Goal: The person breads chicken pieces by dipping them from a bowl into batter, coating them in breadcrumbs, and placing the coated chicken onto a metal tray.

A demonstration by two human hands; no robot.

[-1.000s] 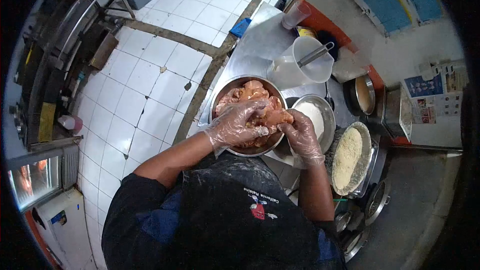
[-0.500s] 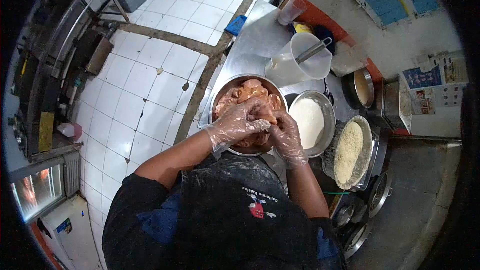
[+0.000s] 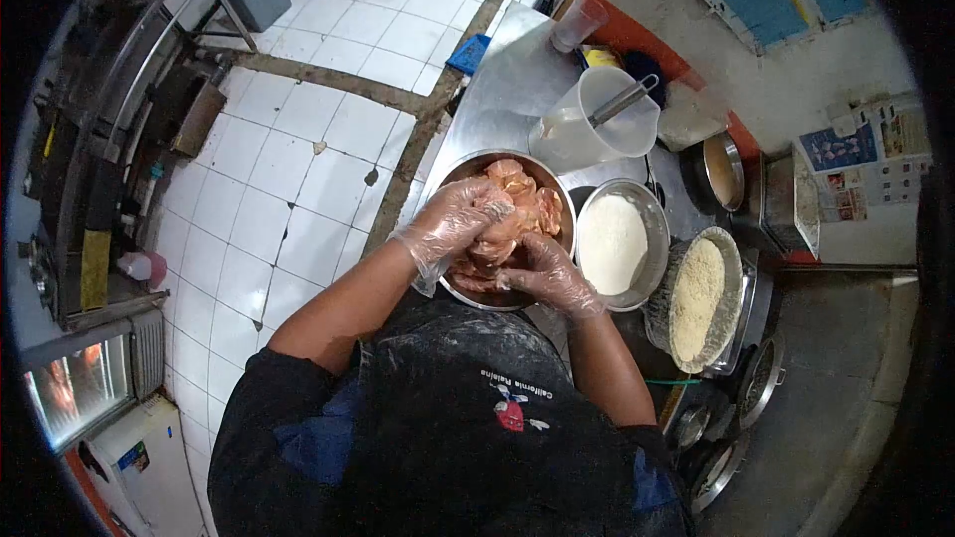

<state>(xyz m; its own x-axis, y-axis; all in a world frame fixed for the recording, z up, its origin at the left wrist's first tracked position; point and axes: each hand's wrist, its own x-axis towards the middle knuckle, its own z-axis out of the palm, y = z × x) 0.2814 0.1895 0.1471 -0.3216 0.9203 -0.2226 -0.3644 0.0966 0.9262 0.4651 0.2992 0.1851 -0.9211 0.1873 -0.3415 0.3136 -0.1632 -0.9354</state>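
Note:
A steel bowl [image 3: 568, 201] of raw chicken pieces [image 3: 509, 179] sits on the counter in front of me. Both hands wear clear plastic gloves and work inside it. My left hand [image 3: 460, 217] is over the bowl's left side, its fingers curled on a piece of chicken. At the lower right of the bowl, my right hand [image 3: 553, 276] has its thumb and fingers around the same pale pink meat [image 3: 502, 237], which stretches between the hands. Some fingertips are hidden in the meat. Right of the bowl stands a metal bowl of white flour-like powder [image 3: 612, 244].
Farther right is a bowl of pale crumbs [image 3: 696, 298]. A translucent plastic jug [image 3: 567, 134] with a metal-handled utensil [image 3: 625, 99] stands behind the bowls. A steel pot [image 3: 722, 174] sits near the wall. White floor tiles [image 3: 308, 189] lie left of the counter [image 3: 507, 60].
My hands were close together over the bowl, pinching a piece of chicken. They have moved apart and lower, left hand leftward, right hand down into the meat.

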